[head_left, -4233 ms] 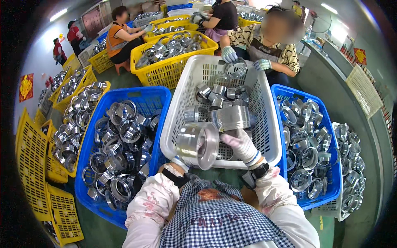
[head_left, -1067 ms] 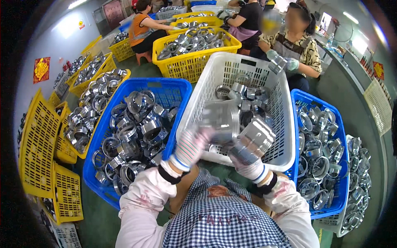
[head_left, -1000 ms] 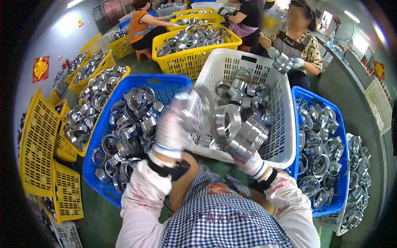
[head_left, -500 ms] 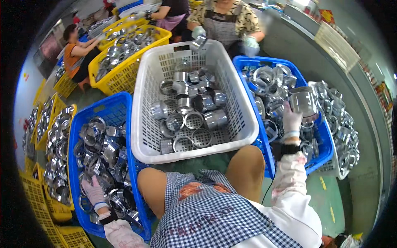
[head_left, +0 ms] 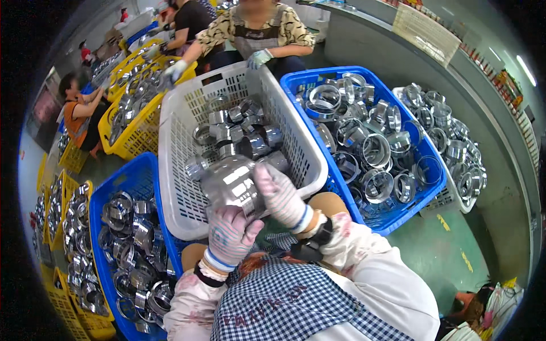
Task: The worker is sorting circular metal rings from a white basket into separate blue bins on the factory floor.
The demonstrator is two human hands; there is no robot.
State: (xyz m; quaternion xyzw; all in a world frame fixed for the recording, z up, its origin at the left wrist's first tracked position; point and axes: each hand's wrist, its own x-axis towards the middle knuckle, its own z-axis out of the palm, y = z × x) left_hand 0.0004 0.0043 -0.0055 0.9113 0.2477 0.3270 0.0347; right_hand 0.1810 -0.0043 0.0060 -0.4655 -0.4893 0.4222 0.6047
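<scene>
Now both my gloved hands are together again: the left hand point(head_left: 230, 236) and right hand point(head_left: 281, 196) close around one shiny metal fitting point(head_left: 230, 182), lifted above the white basket point(head_left: 182, 216), no longer reaching to the blue crates point(head_left: 424, 187).

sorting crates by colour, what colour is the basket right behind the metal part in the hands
White, a slotted plastic basket, flanked by blue ones; clearest in the head view, behind the shiny metal part.

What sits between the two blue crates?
The white basket, part-filled with metal fittings, sits between the blue crates in the head view.
</scene>
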